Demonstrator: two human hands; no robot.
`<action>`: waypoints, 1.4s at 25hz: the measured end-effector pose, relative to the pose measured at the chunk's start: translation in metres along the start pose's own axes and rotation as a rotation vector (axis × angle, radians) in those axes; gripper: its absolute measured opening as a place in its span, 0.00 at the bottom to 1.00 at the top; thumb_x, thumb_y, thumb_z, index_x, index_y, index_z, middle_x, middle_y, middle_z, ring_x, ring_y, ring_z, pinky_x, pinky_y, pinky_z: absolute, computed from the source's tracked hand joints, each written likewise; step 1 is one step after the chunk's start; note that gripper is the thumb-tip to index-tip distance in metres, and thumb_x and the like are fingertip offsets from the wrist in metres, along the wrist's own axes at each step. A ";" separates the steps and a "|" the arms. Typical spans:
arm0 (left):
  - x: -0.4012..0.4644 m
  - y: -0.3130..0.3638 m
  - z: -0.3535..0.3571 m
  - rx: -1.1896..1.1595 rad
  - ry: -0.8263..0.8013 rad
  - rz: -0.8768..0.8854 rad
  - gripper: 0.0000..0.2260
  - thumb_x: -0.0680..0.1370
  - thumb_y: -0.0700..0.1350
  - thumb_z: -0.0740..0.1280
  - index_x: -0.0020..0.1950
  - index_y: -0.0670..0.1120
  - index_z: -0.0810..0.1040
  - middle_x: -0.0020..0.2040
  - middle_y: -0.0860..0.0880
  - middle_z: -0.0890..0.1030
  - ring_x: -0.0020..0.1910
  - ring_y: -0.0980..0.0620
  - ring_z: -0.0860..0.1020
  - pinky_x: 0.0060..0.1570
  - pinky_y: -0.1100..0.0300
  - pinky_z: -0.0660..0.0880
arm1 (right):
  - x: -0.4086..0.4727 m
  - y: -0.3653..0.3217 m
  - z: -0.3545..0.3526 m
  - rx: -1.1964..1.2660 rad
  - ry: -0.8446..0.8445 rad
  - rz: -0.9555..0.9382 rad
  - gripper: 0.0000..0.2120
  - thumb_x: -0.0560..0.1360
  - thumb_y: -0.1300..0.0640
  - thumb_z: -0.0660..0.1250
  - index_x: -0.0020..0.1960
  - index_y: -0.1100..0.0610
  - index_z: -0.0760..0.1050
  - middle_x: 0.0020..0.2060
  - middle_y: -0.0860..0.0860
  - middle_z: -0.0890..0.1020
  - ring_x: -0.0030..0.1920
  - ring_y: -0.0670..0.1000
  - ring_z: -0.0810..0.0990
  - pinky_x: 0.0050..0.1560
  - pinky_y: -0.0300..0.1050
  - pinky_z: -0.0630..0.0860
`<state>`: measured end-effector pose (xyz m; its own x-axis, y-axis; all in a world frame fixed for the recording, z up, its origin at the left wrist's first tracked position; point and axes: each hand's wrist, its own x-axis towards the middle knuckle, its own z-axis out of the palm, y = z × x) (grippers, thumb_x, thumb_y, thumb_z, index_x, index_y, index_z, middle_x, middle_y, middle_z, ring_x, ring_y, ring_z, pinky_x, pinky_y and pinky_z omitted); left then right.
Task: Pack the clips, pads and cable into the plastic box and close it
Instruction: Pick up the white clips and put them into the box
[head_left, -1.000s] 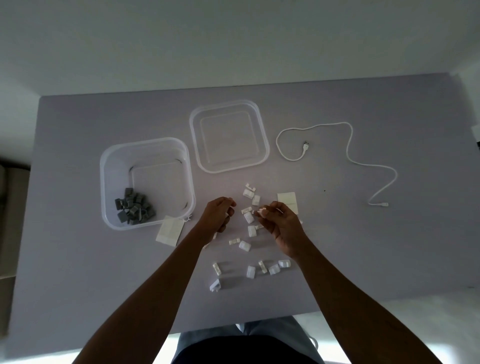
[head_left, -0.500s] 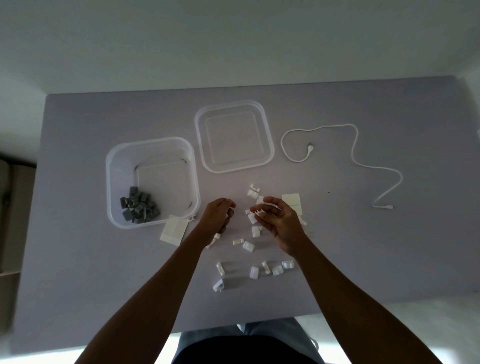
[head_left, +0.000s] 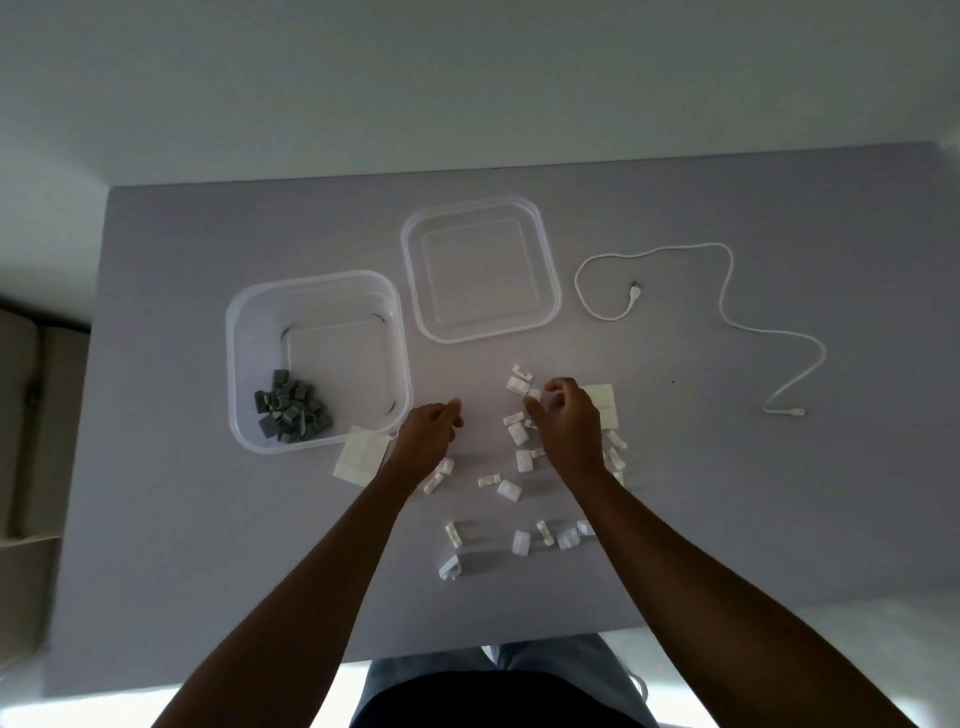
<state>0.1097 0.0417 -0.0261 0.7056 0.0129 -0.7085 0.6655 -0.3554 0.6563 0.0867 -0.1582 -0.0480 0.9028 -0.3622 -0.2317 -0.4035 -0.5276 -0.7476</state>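
The clear plastic box (head_left: 311, 275) stands open at the left with several grey clips (head_left: 291, 413) in its near left corner. Its lid (head_left: 480, 267) lies flat behind and to the right of it. Several white clips (head_left: 509, 488) are scattered on the table between and below my hands. My left hand (head_left: 428, 439) is curled shut beside the box's near right corner; nothing shows in it. My right hand (head_left: 569, 421) pinches a white clip (head_left: 532, 397) between thumb and forefinger. One white pad (head_left: 361, 456) lies by the box, another pad (head_left: 600, 397) is half hidden by my right hand. The white cable (head_left: 727, 312) lies loose at the right.
The grey table (head_left: 208, 519) ends close to my body at the bottom and at a pale wall at the back. A beige piece of furniture (head_left: 31, 415) stands past the table's left edge.
My right hand has moved forward and to the right, towards the far white clips, and its fingers have loosened. My left hand has stayed shut in much the same place.
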 end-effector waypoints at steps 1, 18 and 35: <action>-0.001 0.000 0.000 0.138 0.024 0.047 0.18 0.82 0.53 0.60 0.39 0.43 0.79 0.30 0.51 0.74 0.26 0.55 0.70 0.29 0.61 0.66 | 0.004 -0.002 0.004 -0.068 -0.032 -0.003 0.15 0.73 0.51 0.73 0.55 0.58 0.76 0.46 0.50 0.79 0.45 0.48 0.76 0.45 0.42 0.72; -0.026 -0.046 -0.011 0.901 0.080 0.392 0.10 0.79 0.48 0.65 0.60 0.50 0.70 0.46 0.44 0.84 0.43 0.42 0.82 0.39 0.55 0.74 | -0.021 -0.004 -0.019 0.734 -0.164 0.578 0.19 0.78 0.48 0.65 0.31 0.55 0.70 0.28 0.52 0.74 0.25 0.50 0.69 0.27 0.40 0.61; -0.057 -0.046 -0.025 -0.276 -0.073 -0.172 0.06 0.77 0.42 0.64 0.41 0.43 0.72 0.33 0.43 0.74 0.23 0.54 0.63 0.24 0.64 0.57 | 0.006 -0.022 0.020 0.012 -0.141 -0.015 0.10 0.75 0.51 0.70 0.45 0.58 0.76 0.38 0.52 0.81 0.38 0.51 0.78 0.40 0.39 0.71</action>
<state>0.0451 0.0813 -0.0096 0.5644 -0.0194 -0.8252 0.8213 -0.0874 0.5638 0.1042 -0.1338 -0.0457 0.9212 -0.2418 -0.3049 -0.3884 -0.5230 -0.7587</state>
